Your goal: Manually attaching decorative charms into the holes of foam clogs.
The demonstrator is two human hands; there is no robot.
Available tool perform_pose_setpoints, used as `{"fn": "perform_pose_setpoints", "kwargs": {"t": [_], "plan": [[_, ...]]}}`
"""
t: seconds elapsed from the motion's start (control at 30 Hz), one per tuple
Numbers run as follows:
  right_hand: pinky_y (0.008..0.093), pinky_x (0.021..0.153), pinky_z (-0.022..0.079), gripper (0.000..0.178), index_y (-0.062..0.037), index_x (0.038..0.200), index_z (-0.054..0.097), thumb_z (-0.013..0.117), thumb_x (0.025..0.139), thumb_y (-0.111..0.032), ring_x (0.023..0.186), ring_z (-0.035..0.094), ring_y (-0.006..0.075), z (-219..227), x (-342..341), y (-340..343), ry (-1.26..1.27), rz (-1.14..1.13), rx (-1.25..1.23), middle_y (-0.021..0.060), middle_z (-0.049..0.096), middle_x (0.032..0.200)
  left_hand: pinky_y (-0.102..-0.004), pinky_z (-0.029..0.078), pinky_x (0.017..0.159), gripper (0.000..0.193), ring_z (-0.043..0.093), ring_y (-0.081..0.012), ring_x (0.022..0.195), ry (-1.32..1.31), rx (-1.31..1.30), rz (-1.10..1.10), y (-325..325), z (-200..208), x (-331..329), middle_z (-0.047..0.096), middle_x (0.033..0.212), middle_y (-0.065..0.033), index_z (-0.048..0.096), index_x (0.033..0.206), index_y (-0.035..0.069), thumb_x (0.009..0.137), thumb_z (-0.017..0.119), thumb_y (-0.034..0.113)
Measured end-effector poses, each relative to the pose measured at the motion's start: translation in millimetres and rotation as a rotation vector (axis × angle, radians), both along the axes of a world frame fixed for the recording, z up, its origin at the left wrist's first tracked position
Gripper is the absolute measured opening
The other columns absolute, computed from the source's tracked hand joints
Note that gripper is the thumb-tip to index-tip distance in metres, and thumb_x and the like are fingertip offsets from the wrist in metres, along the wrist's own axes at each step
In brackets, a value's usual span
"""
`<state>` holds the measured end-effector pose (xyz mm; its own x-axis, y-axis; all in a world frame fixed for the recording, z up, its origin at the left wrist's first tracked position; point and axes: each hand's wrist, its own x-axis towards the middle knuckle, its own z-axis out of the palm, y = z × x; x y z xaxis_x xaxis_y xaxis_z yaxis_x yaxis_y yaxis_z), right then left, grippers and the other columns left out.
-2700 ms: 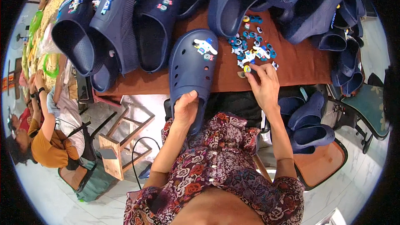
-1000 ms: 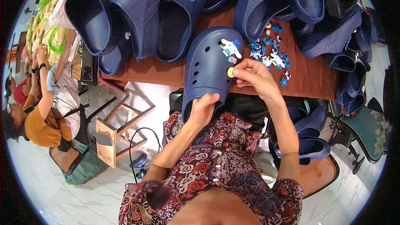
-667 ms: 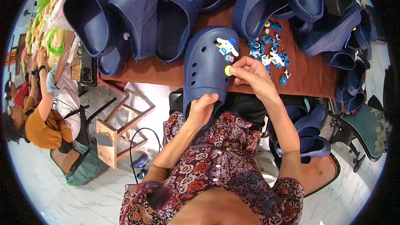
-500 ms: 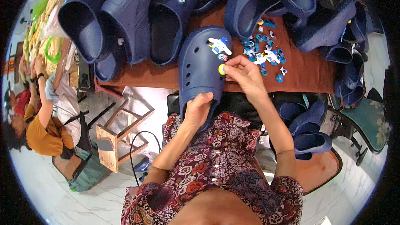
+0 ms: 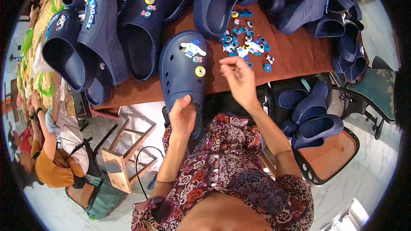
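Observation:
My left hand [image 5: 183, 115] grips a navy clog [image 5: 173, 66] by its heel opening, thumb on top, toe pointing away from me. Along the clog's right side sit a white long-eared character charm [image 5: 192, 48], a small swirl charm [image 5: 197, 59] and a yellow ring-shaped charm [image 5: 200, 71]. Round holes run down its left side. To the right of the clog, my right hand [image 5: 240, 81] hovers with bent fingers and thumb apart, nothing visible in it. Just beyond that hand, a scatter of small blue, white and yellow charms [image 5: 244, 51] lies on the brown cloth [image 5: 295, 53].
Many navy clogs [image 5: 139, 55] crowd the far side and left of the table, some with charms. More clogs [image 5: 317, 130] rest on an orange-seated chair [image 5: 334, 162] at right. A wooden stool [image 5: 122, 158] stands at lower left. Another person [image 5: 53, 158] sits at far left.
My right hand has let go of the yellow charm, which now sits on the clog, and drawn away to the right. The view has shifted, so the clog appears further left.

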<state>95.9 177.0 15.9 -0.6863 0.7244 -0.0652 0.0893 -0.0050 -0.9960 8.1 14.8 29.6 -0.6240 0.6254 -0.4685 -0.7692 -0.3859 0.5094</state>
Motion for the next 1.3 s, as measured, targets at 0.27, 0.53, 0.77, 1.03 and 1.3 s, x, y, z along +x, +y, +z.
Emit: {"fn": "perform_pose_setpoints", "kwargs": {"t": [0.27, 0.53, 0.77, 1.03, 1.3], "plan": [[0.0269, 0.069, 0.049, 0.013, -0.0019, 0.099, 0.064, 0.054, 0.091, 0.001, 0.082, 0.059, 0.0169, -1.2, 69.5, 57.0, -0.21, -0.323, 0.612, 0.009, 0.057, 0.095, -0.0359, 0.041, 0.1, 0.041, 0.058, -0.0215, 0.108, -0.025, -0.033, 0.04, -0.9, 4.5, -3.6, 0.063, 0.115, -0.0091, 0.054, 0.119, -0.003, 0.081, 0.061, 0.009], [0.0279, 0.066, 0.051, 0.018, -0.0028, 0.103, 0.063, 0.06, 0.086, 0.001, 0.082, 0.06, 0.0199, -6.4, 94.5, 58.6, -0.393, -0.291, 0.629, 0.0099, 0.059, 0.098, -0.035, 0.035, 0.104, 0.036, 0.054, -0.0194, 0.11, -0.021, -0.047, 0.035, -2.2, 3.5, -2.6, 0.061, 0.114, -0.0066, 0.057, 0.114, -0.002, 0.081, 0.064, 0.011], [0.0293, 0.065, 0.052, 0.022, -0.0028, 0.106, 0.062, 0.059, 0.085, 0.002, 0.085, 0.06, 0.0234, -1.0, 79.1, 41.3, -0.396, -0.223, 0.656, 0.0113, 0.058, 0.102, -0.0316, 0.042, 0.096, 0.032, 0.059, -0.0166, 0.102, -0.082, -0.043, 0.043, -6.7, -2.8, -3.9, 0.064, 0.107, -0.0049, 0.058, 0.111, 0.0, 0.081, 0.063, 0.009], [0.0387, 0.078, 0.046, 0.022, -0.008, 0.105, 0.065, 0.067, 0.083, -0.008, 0.088, 0.054, 0.029, 8.8, 59.6, 29.2, -0.437, -0.171, 0.939, 0.01, 0.055, 0.095, -0.0356, 0.034, 0.103, 0.036, 0.053, -0.0182, 0.11, -0.011, -0.055, 0.003, -1.7, 0.6, -1.8, 0.06, 0.114, -0.0046, 0.058, 0.113, 0.001, 0.082, 0.068, 0.017], [0.0403, 0.076, 0.044, 0.021, -0.0065, 0.102, 0.062, 0.066, 0.084, -0.016, 0.087, 0.056, 0.0294, 3.5, 43.0, 38.5, -0.559, -0.002, 0.976, 0.0108, 0.055, 0.091, -0.0325, 0.041, 0.092, 0.035, 0.054, -0.0155, 0.102, -0.015, -0.079, 0.022, -0.9, 5.1, 2.1, 0.059, 0.11, -0.0028, 0.056, 0.114, 0.002, 0.083, 0.068, 0.015]]}}
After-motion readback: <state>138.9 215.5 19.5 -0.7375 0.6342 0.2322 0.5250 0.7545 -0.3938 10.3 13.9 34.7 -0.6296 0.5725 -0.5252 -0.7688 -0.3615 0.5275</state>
